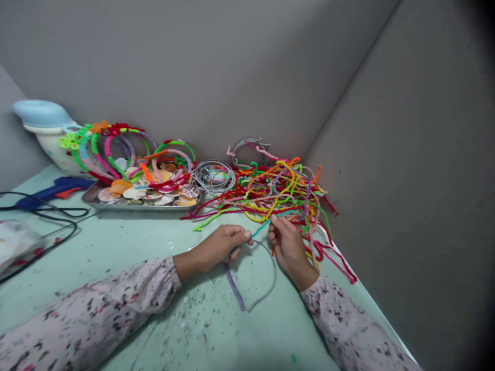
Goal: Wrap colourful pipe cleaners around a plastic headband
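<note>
A teal pipe cleaner (pixel 261 228) stretches between my two hands over the table. My left hand (pixel 224 245) pinches it, together with a thin grey wire loop (pixel 275 273) that hangs down below the fingers. Purple fuzzy pipe cleaner (pixel 234 287) covers the left part of this loop. To the right, the fingertips of my right hand (pixel 288 245) are closed on the teal pipe cleaner, at the near edge of a tangled pile of colourful pipe cleaners (pixel 282 188).
Left of the pile, a metal tray (pixel 143 207) holds shells and fuzzy headbands. Coiled grey wire (pixel 214 176) lies beside it. A blue glue gun (pixel 50 191), black cable (pixel 69 226), plastic bag (pixel 17 242) and blue-lidded container (pixel 54 136) are at the left.
</note>
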Motion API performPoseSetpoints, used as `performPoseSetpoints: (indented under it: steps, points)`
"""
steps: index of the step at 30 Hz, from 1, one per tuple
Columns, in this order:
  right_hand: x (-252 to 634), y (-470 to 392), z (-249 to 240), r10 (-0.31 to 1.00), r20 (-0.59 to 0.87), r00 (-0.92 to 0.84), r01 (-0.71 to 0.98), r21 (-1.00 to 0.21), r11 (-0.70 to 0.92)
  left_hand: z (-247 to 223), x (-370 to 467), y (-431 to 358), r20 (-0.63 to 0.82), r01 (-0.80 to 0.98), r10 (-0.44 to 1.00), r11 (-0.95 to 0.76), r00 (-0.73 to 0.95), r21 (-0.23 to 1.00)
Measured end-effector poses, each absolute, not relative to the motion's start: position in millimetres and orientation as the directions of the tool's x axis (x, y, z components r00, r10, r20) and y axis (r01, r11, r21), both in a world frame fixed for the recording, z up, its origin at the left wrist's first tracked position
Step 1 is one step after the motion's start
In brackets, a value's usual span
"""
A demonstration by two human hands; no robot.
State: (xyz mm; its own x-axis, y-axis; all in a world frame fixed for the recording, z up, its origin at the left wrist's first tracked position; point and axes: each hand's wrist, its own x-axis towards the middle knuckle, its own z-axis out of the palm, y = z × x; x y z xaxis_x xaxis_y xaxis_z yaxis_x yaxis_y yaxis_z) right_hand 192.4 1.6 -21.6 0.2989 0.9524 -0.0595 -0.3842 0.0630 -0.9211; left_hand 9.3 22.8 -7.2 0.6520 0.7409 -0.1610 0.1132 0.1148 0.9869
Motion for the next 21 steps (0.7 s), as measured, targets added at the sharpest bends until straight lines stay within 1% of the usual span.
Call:
performPoseSetpoints:
  steps: [3,10,19,21]
  points:
    - [192.2,1.4,-20.2,0.949,-0.068,0.308,-0.401,-0.914,0.065,-6.8,11.1,22.7,-0.175,0.167,0.751,0.088,0.637,0.982]
    - [191.2,1.0,-17.5,0.946,-0.071,0.316,-0.39,-0.919,0.061,-4.2,14.6,19.4,-0.133,0.215,0.751,-0.012,0.647,0.977]
    - [195.4,4.6,-19.2,0.939,-0.092,0.33,-0.471,-0.878,0.08,-9.1,11.2,22.9,-0.098,0.158,0.757,-0.008,0.646,0.987]
    - [195.8,4.7,-20.0,0.938,-0.088,0.337,-0.479,-0.873,0.09,-7.2,12.3,21.6,-0.103,0.169,0.752,-0.011,0.651,0.986]
